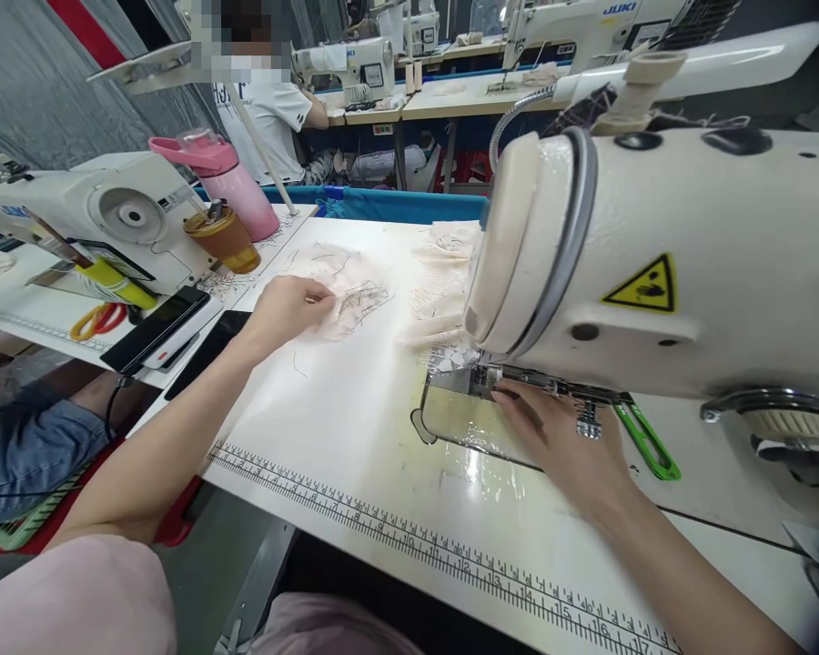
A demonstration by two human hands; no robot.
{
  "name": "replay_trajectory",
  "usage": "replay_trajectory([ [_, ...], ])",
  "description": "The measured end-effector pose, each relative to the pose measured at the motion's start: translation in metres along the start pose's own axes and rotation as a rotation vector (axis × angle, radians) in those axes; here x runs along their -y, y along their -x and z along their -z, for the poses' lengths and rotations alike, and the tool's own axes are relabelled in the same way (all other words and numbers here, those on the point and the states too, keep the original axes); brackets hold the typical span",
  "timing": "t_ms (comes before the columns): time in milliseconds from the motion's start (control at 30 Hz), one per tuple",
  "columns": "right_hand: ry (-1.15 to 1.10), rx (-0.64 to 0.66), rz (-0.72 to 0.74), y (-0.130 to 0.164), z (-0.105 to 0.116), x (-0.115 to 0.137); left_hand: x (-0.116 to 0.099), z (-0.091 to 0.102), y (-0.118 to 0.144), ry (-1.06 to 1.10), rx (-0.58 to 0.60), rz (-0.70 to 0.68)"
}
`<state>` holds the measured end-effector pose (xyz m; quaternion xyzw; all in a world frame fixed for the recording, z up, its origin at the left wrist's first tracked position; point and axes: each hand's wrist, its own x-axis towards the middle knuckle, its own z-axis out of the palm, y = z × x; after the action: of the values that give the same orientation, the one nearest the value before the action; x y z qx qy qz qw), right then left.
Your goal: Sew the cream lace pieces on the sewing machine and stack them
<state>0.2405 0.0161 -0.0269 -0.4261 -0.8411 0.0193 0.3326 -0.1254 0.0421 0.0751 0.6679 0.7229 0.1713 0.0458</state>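
My left hand (288, 307) reaches across the white table (355, 428) and pinches a thin cream lace piece (355, 305) at the top of a loose heap. My right hand (560, 437) lies flat on the shiny needle plate (460, 420) under the head of the white sewing machine (682, 255), fingertips close to the presser foot (481, 377), where a small bit of lace (450, 359) sits. More cream lace pieces (443, 273) are stacked behind, beside the machine head.
A printed ruler strip (416, 537) runs along the table's near edge. To the left stand another sewing machine (109, 218), a pink bottle (236, 186), an amber cup (225, 238), scissors (96, 320) and a phone (156, 327). Another person (273, 109) sits behind.
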Motion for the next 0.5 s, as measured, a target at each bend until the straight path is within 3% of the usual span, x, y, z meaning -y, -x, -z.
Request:
replay_trajectory([
  [233,0.105,0.019,-0.027,-0.006,0.009,0.009,0.007,0.023,-0.001,0.064,-0.052,0.092],
  [367,0.109,0.052,-0.114,-0.003,0.008,0.008,0.007,0.035,0.001,0.041,-0.065,0.062],
  [500,0.118,0.044,-0.120,-0.001,0.003,0.005,0.010,0.041,-0.003,0.107,-0.254,0.003],
])
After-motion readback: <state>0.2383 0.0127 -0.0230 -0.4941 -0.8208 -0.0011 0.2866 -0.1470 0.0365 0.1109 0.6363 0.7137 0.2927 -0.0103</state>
